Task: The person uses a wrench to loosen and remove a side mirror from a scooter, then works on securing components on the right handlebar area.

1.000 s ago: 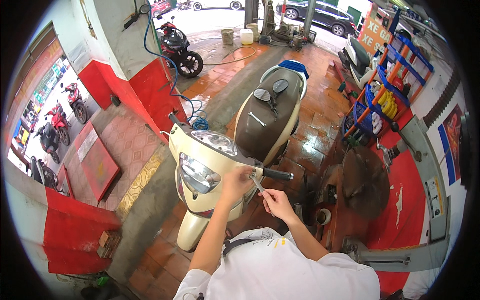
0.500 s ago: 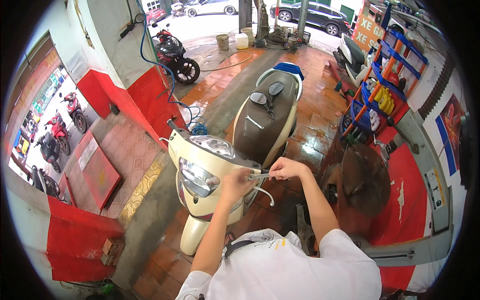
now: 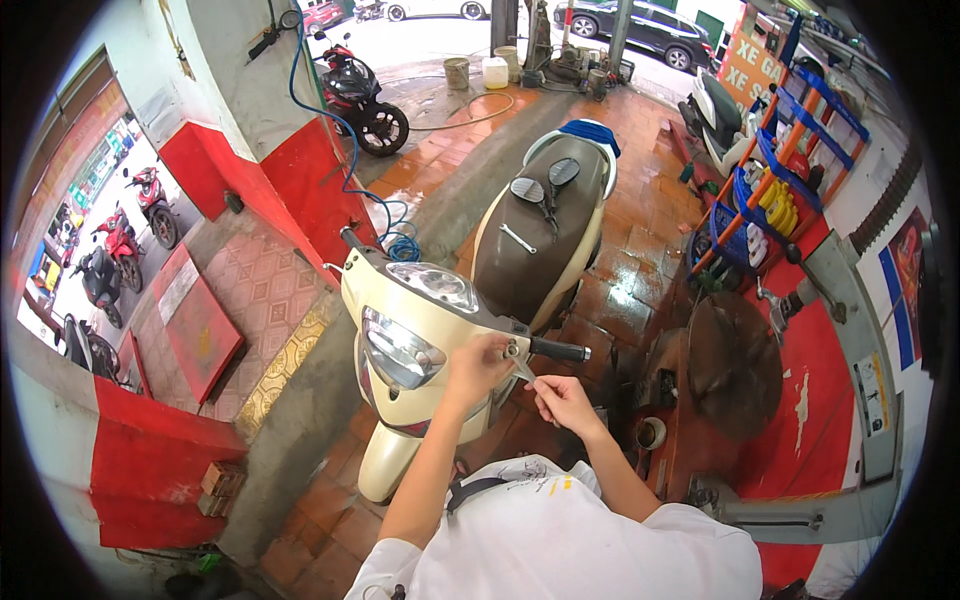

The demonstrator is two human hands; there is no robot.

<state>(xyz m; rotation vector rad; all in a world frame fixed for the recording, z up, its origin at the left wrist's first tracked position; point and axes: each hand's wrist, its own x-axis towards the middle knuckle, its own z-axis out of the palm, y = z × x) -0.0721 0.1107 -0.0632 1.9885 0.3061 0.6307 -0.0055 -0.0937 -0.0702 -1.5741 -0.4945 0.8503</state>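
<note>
Spanner point(image 3: 523, 367), silver metal: located beside the black grip point(image 3: 562, 350) of the cream scooter point(image 3: 402, 308). Its outer end is pinched between the fingers of the right hand point(image 3: 565, 403). Left hand point(image 3: 479, 368): fingers curled near the spanner's head; whether it is gripped cannot be told. Judged light, rigid, hardly fragile, slippery if oiled; best grasped by the shank's far end.
</note>
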